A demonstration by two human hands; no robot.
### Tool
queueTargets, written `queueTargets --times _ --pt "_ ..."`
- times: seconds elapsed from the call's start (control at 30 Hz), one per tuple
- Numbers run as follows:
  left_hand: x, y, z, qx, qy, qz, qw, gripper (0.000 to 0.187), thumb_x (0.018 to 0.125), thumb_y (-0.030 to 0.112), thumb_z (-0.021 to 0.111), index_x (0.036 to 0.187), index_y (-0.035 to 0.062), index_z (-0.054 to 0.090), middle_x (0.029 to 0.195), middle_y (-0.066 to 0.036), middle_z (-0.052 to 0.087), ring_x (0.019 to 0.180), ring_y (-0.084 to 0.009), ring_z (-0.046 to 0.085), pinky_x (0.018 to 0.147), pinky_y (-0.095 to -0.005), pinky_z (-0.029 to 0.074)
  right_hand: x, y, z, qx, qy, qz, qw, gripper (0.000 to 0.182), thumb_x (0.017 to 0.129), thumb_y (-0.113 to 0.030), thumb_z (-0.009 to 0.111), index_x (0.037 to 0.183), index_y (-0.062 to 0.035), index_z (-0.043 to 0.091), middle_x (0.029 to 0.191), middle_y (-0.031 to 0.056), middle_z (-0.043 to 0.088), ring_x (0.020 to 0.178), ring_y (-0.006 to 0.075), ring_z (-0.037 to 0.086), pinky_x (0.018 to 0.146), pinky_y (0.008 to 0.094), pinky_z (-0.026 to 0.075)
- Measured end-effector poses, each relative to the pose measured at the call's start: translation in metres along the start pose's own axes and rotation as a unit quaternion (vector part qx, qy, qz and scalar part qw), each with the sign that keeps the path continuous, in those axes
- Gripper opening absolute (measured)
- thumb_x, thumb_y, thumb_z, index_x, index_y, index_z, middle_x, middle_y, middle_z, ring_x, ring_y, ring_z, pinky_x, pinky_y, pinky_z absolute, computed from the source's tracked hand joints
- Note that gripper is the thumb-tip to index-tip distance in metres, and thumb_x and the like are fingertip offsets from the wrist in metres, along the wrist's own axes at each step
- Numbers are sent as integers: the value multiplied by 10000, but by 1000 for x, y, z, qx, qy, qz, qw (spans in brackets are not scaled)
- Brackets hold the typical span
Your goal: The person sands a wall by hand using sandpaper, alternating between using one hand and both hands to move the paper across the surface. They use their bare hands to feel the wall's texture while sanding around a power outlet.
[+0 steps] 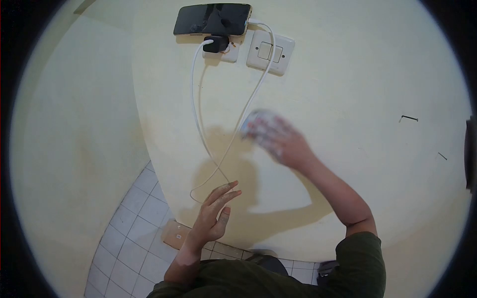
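My right hand (280,141), smeared by motion, is over the pale yellow wall (343,99), just right of the charging cable (195,104). Something whitish with a bluish-grey edge (247,126) shows at its fingers; I cannot tell what it is. Lower down, my left hand (214,211) is open, its fingers stretched up and to the right, with pale dust on them. The cable's hanging loop passes at its fingertips. Above, the white cable runs from a black charger (215,43) in the wall socket (229,53) to a phone (212,20) resting on top of it.
A white double light switch (271,52) sits right of the socket. Two nails (409,118) (442,156) stick out of the wall at right. A dark object (469,154) is at the right edge. Below are floor tiles (124,223) and a light brown object (175,234).
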State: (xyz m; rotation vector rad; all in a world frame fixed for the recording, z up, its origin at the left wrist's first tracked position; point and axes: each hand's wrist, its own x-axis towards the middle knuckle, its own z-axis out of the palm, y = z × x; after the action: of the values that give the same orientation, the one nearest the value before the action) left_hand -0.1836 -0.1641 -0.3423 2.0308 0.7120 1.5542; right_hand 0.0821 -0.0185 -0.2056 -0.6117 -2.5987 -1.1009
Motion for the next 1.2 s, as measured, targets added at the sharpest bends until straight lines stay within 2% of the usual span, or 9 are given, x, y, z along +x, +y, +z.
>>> queueTargets --times 0.1,0.23,0.37,0.57,0.7,0.77,0.97,1.1,1.2 --pt "1 -2 -2 -2 -7 -6 1000 390 1048 188 515 1363 10 661 1501 -244 588 1391 -423 558 1171 -498 419 27 18 -62 -104 61 156 980 545 916 -134 662 1458 -172 626 1627 47 504 1523 250 440 1287 499 282" --pt "4 -6 -2 -2 -30 3 1000 390 1049 198 517 1353 5 668 1497 -242 591 1387 -421 562 1166 -496 424 -8 -12 20 127 -2 59 990 580 887 -127 669 1463 -153 608 1648 32 475 1544 243 406 1303 493 264" --pt "12 -5 -2 -3 -29 19 999 365 1024 120 527 1343 19 673 1483 -224 602 1353 -425 578 1139 -493 446 -44 -26 34 53 -124 -81 988 546 916 -114 607 1458 -182 609 1682 -14 425 1573 206 354 1319 463 256" --pt "19 -17 1 -30 -52 6 998 389 1059 218 508 1335 5 682 1493 -246 593 1392 -414 559 1167 -493 425 1 17 -72 -156 45 219 962 517 1006 -185 608 1521 -177 580 1663 41 460 1554 271 397 1273 545 258" --pt "26 -18 8 -35 -64 26 997 388 1052 212 521 1343 9 678 1497 -238 589 1378 -424 562 1160 -498 427 -56 -29 1 81 -150 -10 985 579 1002 -270 615 1570 -216 520 1668 8 448 1570 183 361 1317 464 231" --pt "33 -18 8 -29 -67 42 996 391 1048 207 525 1349 7 675 1500 -236 585 1373 -428 562 1158 -503 428 -65 -6 1 63 -126 -44 989 520 1013 -266 604 1531 -251 569 1665 7 457 1566 187 371 1314 459 238" --pt "43 -22 26 -71 -82 46 993 471 1077 335 508 1357 -10 666 1492 -256 590 1404 -424 543 1167 -521 411 3 101 -131 -234 185 235 925 542 979 -165 605 1514 -248 597 1653 12 483 1546 255 415 1281 545 233" --pt "49 -25 35 -80 -101 56 990 474 1077 331 508 1362 -14 663 1483 -260 594 1403 -421 545 1168 -522 410 -23 51 -73 -95 68 104 988 606 952 -110 566 1549 -215 552 1694 57 412 1565 277 376 1298 533 217" --pt "49 -23 39 -88 -107 57 989 471 1075 327 509 1360 -17 661 1481 -261 595 1404 -421 544 1169 -521 410 -78 -10 -16 54 -148 -40 987 581 971 -147 571 1545 -238 544 1706 -6 388 1589 217 330 1335 473 206"
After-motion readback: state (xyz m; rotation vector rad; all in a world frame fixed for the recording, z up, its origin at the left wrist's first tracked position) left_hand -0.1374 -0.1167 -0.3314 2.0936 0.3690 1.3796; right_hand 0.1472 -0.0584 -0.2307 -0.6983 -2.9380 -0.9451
